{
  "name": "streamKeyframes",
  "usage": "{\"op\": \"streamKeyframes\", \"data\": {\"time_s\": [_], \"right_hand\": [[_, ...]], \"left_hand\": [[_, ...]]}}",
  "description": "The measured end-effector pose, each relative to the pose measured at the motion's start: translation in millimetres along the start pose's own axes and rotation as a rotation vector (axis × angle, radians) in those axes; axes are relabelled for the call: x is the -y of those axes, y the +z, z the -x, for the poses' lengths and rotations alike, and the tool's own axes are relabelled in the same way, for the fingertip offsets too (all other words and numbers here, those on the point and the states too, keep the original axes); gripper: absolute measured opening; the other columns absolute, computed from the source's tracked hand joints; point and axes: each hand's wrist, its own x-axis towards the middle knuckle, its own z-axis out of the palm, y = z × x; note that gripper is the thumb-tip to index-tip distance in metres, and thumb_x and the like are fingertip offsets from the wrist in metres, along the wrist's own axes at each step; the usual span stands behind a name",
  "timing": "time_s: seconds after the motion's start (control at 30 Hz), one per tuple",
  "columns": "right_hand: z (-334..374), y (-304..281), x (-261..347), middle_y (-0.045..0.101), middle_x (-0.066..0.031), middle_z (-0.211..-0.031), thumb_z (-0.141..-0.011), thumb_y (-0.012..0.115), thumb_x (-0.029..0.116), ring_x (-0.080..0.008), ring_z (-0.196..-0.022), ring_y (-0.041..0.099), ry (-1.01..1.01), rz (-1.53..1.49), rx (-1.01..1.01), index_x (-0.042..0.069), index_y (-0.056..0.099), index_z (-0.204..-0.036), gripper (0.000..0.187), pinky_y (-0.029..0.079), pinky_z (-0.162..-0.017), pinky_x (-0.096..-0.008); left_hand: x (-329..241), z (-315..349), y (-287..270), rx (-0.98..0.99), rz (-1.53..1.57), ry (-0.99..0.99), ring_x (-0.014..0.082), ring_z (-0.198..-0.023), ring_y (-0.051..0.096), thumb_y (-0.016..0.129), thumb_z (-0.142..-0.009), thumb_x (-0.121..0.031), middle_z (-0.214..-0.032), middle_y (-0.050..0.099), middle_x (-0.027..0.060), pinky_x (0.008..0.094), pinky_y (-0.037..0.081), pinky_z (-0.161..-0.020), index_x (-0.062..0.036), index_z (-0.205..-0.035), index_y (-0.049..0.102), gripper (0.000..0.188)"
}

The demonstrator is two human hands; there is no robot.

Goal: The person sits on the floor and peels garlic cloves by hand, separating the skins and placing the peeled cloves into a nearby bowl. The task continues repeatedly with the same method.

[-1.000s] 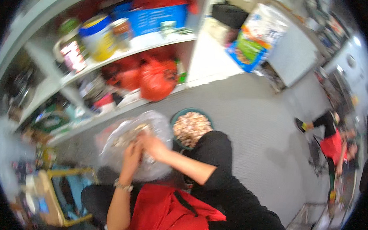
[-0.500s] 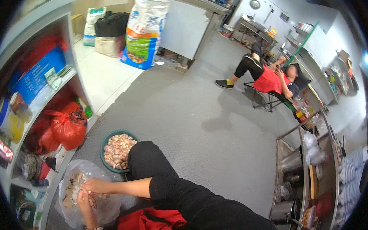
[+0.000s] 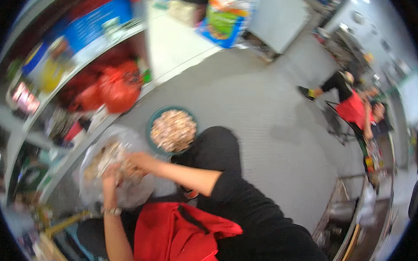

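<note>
A clear plastic bag (image 3: 90, 185) stands open on the floor, with pale scraps like garlic skins inside. Over its mouth my left hand (image 3: 111, 174), a watch on the wrist, has its fingers drawn together. My right hand (image 3: 142, 162) is close beside it with curled fingers. Both look closed in a pinch, but blur hides what is between the fingertips. Just beyond the bag, a round green basin (image 3: 150, 138) holds a heap of pinkish-brown garlic cloves (image 3: 173, 130). Neither hand touches the basin.
My black-trousered knee (image 3: 220, 147) is next to the basin, and a red apron (image 3: 175, 235) covers my lap. Shelves at left hold red plastic bags (image 3: 120, 88) and a lit phone (image 3: 25, 97). Far right, a person (image 3: 354, 107) reclines on a folding chair. Metal shelving stands at right.
My view has swung, so the bag, basin and shelves sit higher and further right in the picture. Both hands stay over the bag, now slightly further apart.
</note>
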Motion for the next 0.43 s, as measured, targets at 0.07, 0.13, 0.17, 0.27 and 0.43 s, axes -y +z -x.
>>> {"op": "streamKeyframes", "data": {"time_s": [0.07, 0.13, 0.17, 0.27, 0.43], "right_hand": [[12.3, -3.8, 7.2, 0.062, -0.0034, -0.075, -0.096, 0.042, 0.037, -0.0071, -0.047, 0.044, 0.098, -0.096, 0.172, 0.007, 0.057, -0.103, 0.034, 0.030, -0.038, -0.0208], [21.4, 6.4, 3.0, 0.059, -0.0035, -0.078, -0.096, 0.041, 0.042, -0.0051, -0.050, 0.043, 0.094, -0.153, 0.077, 0.007, 0.054, -0.106, 0.038, 0.027, -0.039, -0.0172], [23.3, 7.2, 2.6, 0.058, -0.0043, -0.082, -0.097, 0.040, 0.040, -0.0057, -0.053, 0.045, 0.111, -0.233, 0.112, 0.007, 0.052, -0.106, 0.036, 0.028, -0.039, -0.0155], [21.4, 5.3, -2.3, 0.057, -0.0039, -0.084, -0.097, 0.040, 0.042, -0.0066, -0.057, 0.046, 0.157, -0.236, 0.106, 0.007, 0.052, -0.101, 0.037, 0.029, -0.039, -0.0156], [16.9, -1.9, -16.0, 0.058, -0.0063, -0.099, -0.096, 0.039, 0.046, -0.0088, -0.068, 0.052, 0.356, -0.122, 0.101, 0.008, 0.052, -0.100, 0.040, 0.033, -0.040, -0.0199]], "left_hand": [[10.6, -1.8, -10.3, -0.055, -0.048, -0.120, 0.0102, -0.045, 0.044, 0.049, -0.092, -0.029, -0.066, 0.053, 0.0025, 0.0243, 0.031, -0.039, -0.0060, -0.099, 0.057, 0.025], [19.2, 1.1, -14.2, -0.123, -0.024, -0.197, 0.0118, -0.051, 0.048, 0.050, -0.091, -0.025, -0.071, 0.055, 0.0040, 0.0263, 0.037, -0.042, -0.0042, -0.100, 0.057, 0.024], [18.8, 1.6, -15.2, -0.112, -0.006, -0.231, 0.0123, -0.054, 0.050, 0.050, -0.090, -0.024, -0.073, 0.055, 0.0042, 0.0273, 0.039, -0.044, -0.0034, -0.100, 0.057, 0.024], [9.4, 7.8, -11.0, -0.087, 0.189, -0.198, 0.0140, -0.064, 0.054, 0.049, -0.089, -0.020, -0.076, 0.056, 0.0048, 0.0295, 0.046, -0.055, -0.0011, -0.099, 0.057, 0.023], [-19.0, 21.9, 17.3, -0.007, 0.114, 0.139, 0.0193, -0.082, 0.059, 0.048, -0.089, -0.018, -0.094, 0.061, 0.0079, 0.0321, 0.047, -0.082, -0.0041, -0.101, 0.060, 0.022]]}}
